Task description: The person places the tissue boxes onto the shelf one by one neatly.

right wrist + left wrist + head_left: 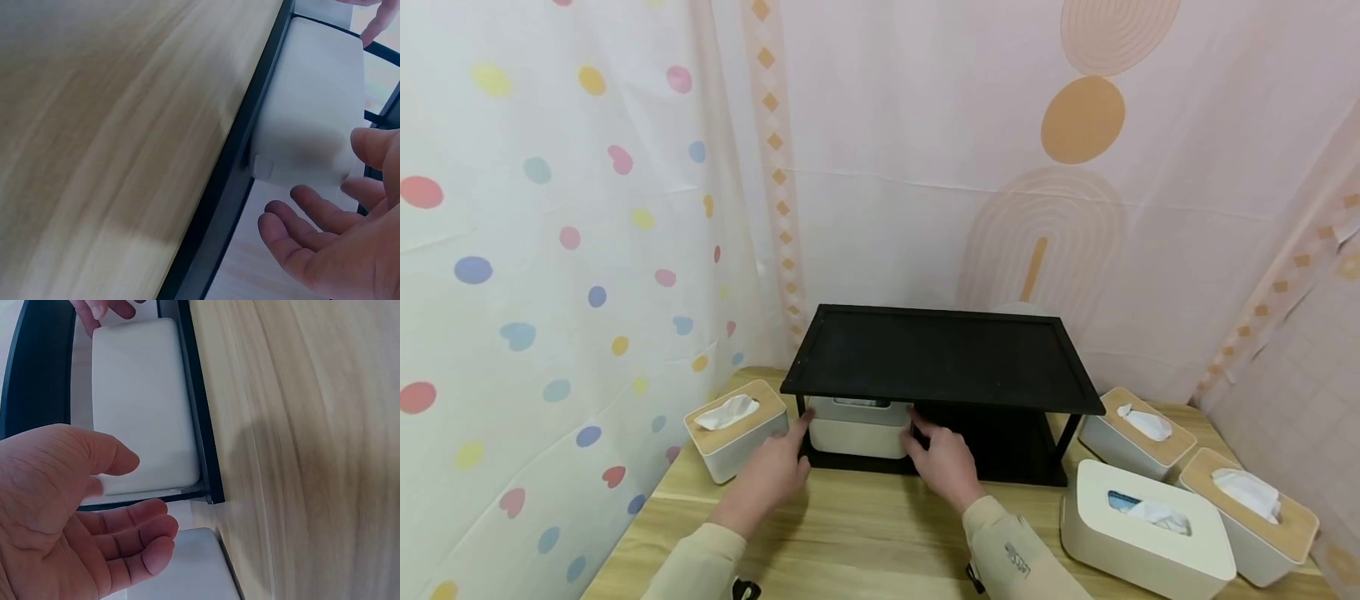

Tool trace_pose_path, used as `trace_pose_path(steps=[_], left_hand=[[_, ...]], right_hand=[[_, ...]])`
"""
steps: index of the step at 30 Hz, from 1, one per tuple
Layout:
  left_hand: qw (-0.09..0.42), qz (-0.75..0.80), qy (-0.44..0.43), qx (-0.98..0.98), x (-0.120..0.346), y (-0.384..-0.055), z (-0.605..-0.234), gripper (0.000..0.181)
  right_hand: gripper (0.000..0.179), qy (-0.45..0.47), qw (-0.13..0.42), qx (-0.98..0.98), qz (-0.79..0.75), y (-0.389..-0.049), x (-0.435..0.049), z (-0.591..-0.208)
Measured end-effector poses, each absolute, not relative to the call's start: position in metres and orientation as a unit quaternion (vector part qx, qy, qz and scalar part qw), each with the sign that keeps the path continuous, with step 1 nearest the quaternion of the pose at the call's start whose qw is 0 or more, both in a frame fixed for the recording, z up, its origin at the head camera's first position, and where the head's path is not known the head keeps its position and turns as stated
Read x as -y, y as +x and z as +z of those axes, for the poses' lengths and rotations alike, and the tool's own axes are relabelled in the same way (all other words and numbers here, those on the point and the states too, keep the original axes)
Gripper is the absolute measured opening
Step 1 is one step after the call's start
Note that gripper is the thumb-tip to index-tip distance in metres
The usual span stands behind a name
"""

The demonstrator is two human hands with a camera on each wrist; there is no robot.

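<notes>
A white tissue box point(859, 438) sits on the lower level of a black two-tier rack point(936, 354), at its left end. The rack's top board hides part of the box's top; a slot shows just under the edge. My left hand point(778, 467) is at the box's left end, its index finger reaching by the rack's left post. At the opposite end, my right hand point(946, 462) touches the box with its fingertips. In the wrist views, the left hand point(81, 500) and right hand point(350, 231) have their thumbs apart from loosely bent fingers. Neither is wrapped around the box.
Left of the rack stands a tissue box with a wood-look lid point(737, 425). To the right are two more wood-lidded boxes point(1138, 433) point(1255, 508) and a white tissue box point(1150, 533). Everything stands on a wooden table point(850, 533), with patterned curtains point(887, 167) behind.
</notes>
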State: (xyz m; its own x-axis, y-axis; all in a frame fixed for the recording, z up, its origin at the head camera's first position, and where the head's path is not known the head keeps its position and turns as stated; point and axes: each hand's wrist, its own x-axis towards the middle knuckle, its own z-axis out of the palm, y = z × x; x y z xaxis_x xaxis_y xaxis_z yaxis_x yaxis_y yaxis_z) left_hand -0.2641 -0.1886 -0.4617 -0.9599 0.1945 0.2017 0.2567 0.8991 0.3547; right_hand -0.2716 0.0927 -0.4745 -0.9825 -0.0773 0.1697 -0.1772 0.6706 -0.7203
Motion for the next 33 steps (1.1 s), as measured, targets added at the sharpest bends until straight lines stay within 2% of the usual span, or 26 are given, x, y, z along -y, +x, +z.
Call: trace_pose_path(steps=[7,12,19,26,29,33], left_hand=[[0.087,-0.185,-0.115,0.972,0.189,-0.252,-0.461,0.071],[0.064,-0.196,-0.109,0.972,0.187,-0.24,-0.463,0.073],[0.062,-0.199,-0.152,0.966,0.173,-0.223,-0.467,0.073],[-0.03,-0.273,-0.252,0.928,0.14,-0.201,-0.467,0.079],[-0.062,-0.296,-0.289,0.908,0.124,-0.192,-0.462,0.076],[-0.141,-0.341,-0.298,0.881,0.104,-0.183,-0.457,0.071]], right_hand=[[0.062,0.089,0.071,0.922,0.37,-0.257,-0.1,-0.476],[0.062,0.097,0.081,0.93,0.345,-0.238,-0.115,-0.477],[0.063,0.112,0.103,0.936,0.317,-0.216,-0.136,-0.479],[0.063,0.104,0.114,0.937,0.315,-0.183,-0.166,-0.462],[0.066,0.085,0.131,0.944,0.291,-0.167,-0.193,-0.449],[0.072,0.055,0.157,0.952,0.257,-0.149,-0.238,-0.437]])
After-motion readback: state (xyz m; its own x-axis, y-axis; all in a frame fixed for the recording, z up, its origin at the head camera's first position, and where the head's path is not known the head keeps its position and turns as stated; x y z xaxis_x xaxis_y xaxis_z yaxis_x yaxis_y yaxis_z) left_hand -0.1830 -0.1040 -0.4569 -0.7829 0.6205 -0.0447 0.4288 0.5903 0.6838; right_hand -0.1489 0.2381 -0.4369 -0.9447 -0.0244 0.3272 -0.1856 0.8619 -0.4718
